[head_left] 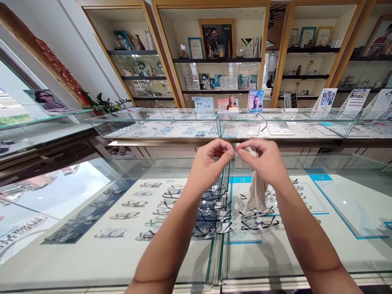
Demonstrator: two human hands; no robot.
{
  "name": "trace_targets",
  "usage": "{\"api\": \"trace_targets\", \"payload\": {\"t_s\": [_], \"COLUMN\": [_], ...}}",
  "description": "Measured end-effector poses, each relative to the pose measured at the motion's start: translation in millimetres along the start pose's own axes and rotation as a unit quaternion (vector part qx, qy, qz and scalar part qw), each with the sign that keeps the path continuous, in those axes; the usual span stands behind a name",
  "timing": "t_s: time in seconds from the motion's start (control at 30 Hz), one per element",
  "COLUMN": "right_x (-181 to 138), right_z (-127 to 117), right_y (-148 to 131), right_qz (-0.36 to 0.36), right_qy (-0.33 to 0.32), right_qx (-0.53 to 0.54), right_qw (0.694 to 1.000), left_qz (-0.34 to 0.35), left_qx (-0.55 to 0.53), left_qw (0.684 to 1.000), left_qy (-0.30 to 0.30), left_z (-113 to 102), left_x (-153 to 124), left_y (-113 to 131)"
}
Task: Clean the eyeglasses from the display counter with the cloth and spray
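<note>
Above the glass counter, my right hand point(266, 160) is closed on a pair of thin-rimmed round eyeglasses point(246, 131). One rim stands up above the fingers, with a dark-tipped temple arm point(263, 123) curving off it; the other rim is partly behind the fingers. A beige cloth point(257, 194) hangs down below this hand, its upper end hidden. My left hand point(211, 163) is pinched shut, its fingertips meeting those of the right. Whatever lies between the left fingertips is too small to make out.
Under the glass of the near display case point(122, 261) lie several rows of eyeglasses point(125, 215). Farther back stands a second glass case point(153, 119) with small signs on top. Wooden shelves point(211, 60) with framed pictures line the wall. A plant point(105, 104) is at the left.
</note>
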State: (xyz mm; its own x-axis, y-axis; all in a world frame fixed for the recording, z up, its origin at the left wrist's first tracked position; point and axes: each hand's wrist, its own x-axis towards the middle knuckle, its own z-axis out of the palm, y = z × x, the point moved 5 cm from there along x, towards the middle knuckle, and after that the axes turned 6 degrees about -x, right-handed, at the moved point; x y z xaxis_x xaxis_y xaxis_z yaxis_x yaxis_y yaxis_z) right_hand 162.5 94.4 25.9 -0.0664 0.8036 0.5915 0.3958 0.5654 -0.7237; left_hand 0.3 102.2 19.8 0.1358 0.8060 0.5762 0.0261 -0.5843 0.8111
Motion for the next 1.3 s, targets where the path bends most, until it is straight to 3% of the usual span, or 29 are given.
{"api": "trace_targets", "payload": {"t_s": [0.2,0.5,0.77,1.0,1.3], "right_x": [-2.3,-5.6,-3.6,-5.4,-6.9], "right_z": [2.3,12.7,14.3,14.8,13.0], "right_y": [-9.0,-9.2,-7.0,-9.3,-12.6], "right_qz": [-0.058,-0.121,-0.118,-0.095,-0.113], "right_qy": [0.017,0.039,0.063,0.076,0.077], "right_qx": [-0.116,-0.270,-0.284,-0.290,-0.274], "right_qw": [0.991,0.954,0.949,0.949,0.952], "left_qz": [0.010,-0.007,-0.032,-0.021,-0.013], "left_qx": [0.086,0.127,0.071,0.084,0.059], "left_qw": [0.996,0.992,0.997,0.996,0.998], "left_qy": [-0.004,-0.020,-0.003,0.032,0.034], "left_z": [1.6,-2.2,2.9,5.9,4.9], "left_x": [-5.2,-6.6,-3.1,-6.6,-7.7], "left_y": [3.4,2.9,-5.0,-1.1,2.3]}}
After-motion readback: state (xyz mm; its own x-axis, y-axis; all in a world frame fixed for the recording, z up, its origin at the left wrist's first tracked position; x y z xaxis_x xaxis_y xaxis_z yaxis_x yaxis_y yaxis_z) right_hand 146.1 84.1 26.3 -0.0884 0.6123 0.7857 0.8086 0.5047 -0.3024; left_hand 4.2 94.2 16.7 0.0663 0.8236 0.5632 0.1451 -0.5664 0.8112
